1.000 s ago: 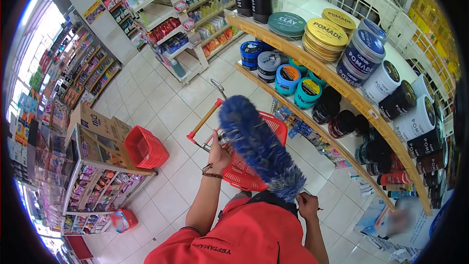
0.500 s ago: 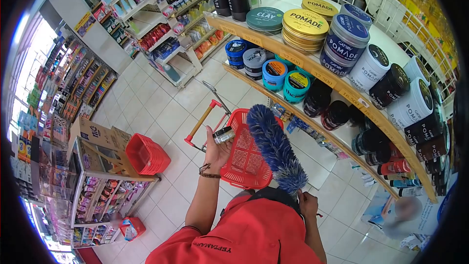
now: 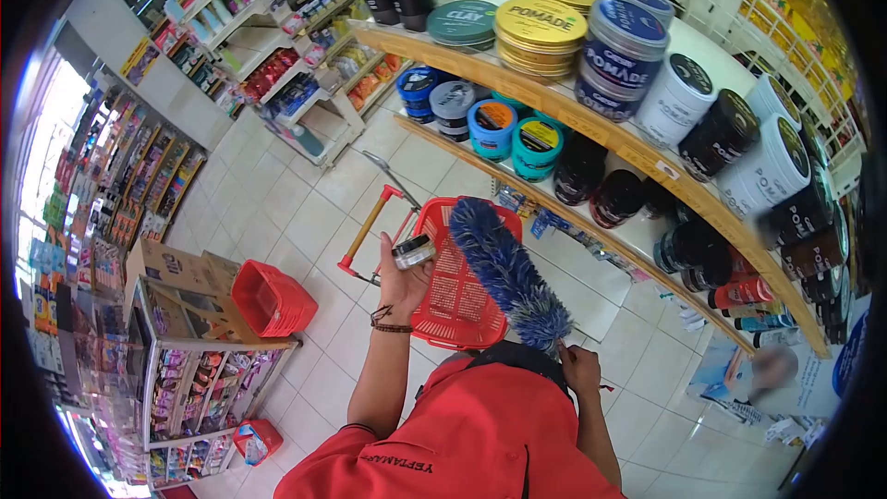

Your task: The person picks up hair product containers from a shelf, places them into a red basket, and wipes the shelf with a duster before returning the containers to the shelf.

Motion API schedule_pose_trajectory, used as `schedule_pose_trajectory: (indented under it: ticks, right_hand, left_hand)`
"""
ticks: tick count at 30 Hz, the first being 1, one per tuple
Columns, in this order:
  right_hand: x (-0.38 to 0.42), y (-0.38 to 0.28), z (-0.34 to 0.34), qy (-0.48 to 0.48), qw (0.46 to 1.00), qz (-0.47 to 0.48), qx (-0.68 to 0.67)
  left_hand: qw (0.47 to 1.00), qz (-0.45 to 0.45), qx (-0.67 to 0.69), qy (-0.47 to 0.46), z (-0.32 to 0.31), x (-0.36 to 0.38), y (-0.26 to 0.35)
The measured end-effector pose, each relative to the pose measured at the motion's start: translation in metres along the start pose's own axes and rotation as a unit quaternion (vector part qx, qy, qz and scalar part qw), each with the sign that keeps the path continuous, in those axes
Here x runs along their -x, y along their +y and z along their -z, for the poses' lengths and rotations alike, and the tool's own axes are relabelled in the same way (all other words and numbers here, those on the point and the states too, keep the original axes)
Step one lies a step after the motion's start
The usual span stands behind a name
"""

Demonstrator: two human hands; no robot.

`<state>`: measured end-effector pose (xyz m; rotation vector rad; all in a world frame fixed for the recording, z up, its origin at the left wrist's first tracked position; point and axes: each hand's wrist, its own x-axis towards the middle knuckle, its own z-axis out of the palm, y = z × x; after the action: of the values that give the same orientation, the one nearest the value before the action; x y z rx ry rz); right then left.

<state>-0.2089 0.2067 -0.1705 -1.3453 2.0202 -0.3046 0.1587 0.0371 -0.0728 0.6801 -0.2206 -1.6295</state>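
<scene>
A small jar with a dark lid (image 3: 414, 251) rests in my left hand (image 3: 405, 288), tilted against the palm and fingers. My right hand (image 3: 580, 370) is closed around the lower end of a blue fluffy duster (image 3: 504, 268), whose head points up and left. Beneath the jar and duster stands a red basket (image 3: 457, 314) on a trolley with a yellow handle (image 3: 371, 226). On the shelf ahead are a green clay tin (image 3: 462, 23), stacked yellow pomade tins (image 3: 540, 32), a blue pomade jar (image 3: 621, 60) and a white one (image 3: 676, 100).
A curved wooden shelf edge (image 3: 573, 115) runs across the right. Stacked red baskets (image 3: 273, 298) and a cardboard box (image 3: 176, 268) top a display at left. A red bin (image 3: 257, 441) stands on the tiled floor (image 3: 323, 379). White racks (image 3: 319, 120) stand farther back.
The shelf and its jars have shifted left and slightly up in the view. My left hand has turned the jar, showing more of its side. The duster sits slightly farther left.
</scene>
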Motion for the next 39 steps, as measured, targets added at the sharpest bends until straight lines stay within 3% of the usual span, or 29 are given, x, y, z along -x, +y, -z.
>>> schedule_pose_trajectory:
  ticks: [2,3,6,11,14,18,19,20,21,23,24,26,28,39]
  right_hand:
    - [0.000,0.002,-0.002,0.010,1.000,0.009,-0.005]
    - [0.000,0.005,-0.003,0.015,0.999,0.026,-0.011]
    - [0.001,-0.005,0.006,0.004,1.000,-0.004,-0.020]
    - [0.002,0.004,0.003,0.008,1.000,0.009,-0.010]
    - [0.004,0.002,0.004,0.011,1.000,0.001,-0.026]
    - [0.004,0.007,0.001,0.029,0.998,0.003,-0.050]
    - [0.004,0.008,-0.001,0.024,0.998,-0.002,-0.052]
    - [0.004,0.009,-0.002,0.038,0.998,0.004,-0.056]
    - [0.005,0.009,-0.002,0.052,0.997,0.010,-0.059]
    - [0.006,0.008,-0.001,0.057,0.997,0.006,-0.061]
    - [0.005,0.007,0.002,0.028,0.998,-0.025,-0.052]
    - [0.008,0.008,0.002,-0.003,0.998,-0.055,-0.043]
    - [0.011,0.010,0.001,0.043,0.997,-0.037,-0.057]
    - [0.020,0.027,-0.001,0.040,0.992,-0.087,-0.086]
  left_hand:
    - [0.995,-0.020,0.028,0.098,-0.019,0.003,-0.006]
    - [0.995,-0.003,0.027,0.091,-0.018,0.000,-0.010]
    - [0.998,0.062,0.010,-0.021,0.014,-0.011,-0.014]
    - [0.994,0.105,-0.018,-0.025,-0.030,0.000,-0.034]
    - [0.973,0.106,-0.146,-0.143,-0.033,-0.003,-0.045]
    - [0.934,0.119,-0.275,-0.196,-0.088,0.010,-0.060]
    - [0.859,0.050,-0.428,-0.276,-0.111,0.017,-0.060]
    - [0.750,-0.022,-0.563,-0.348,-0.130,0.022,-0.064]
    - [0.749,-0.016,-0.564,-0.347,-0.144,0.025,-0.073]
    - [0.627,-0.098,-0.666,-0.392,-0.164,0.030,-0.093]
    - [0.627,-0.094,-0.667,-0.391,-0.167,0.029,-0.104]
    - [0.551,-0.153,-0.731,-0.371,-0.170,0.025,-0.119]
    - [0.544,-0.161,-0.737,-0.368,-0.167,0.023,-0.127]
    - [0.564,-0.111,-0.752,-0.324,-0.174,0.034,-0.134]
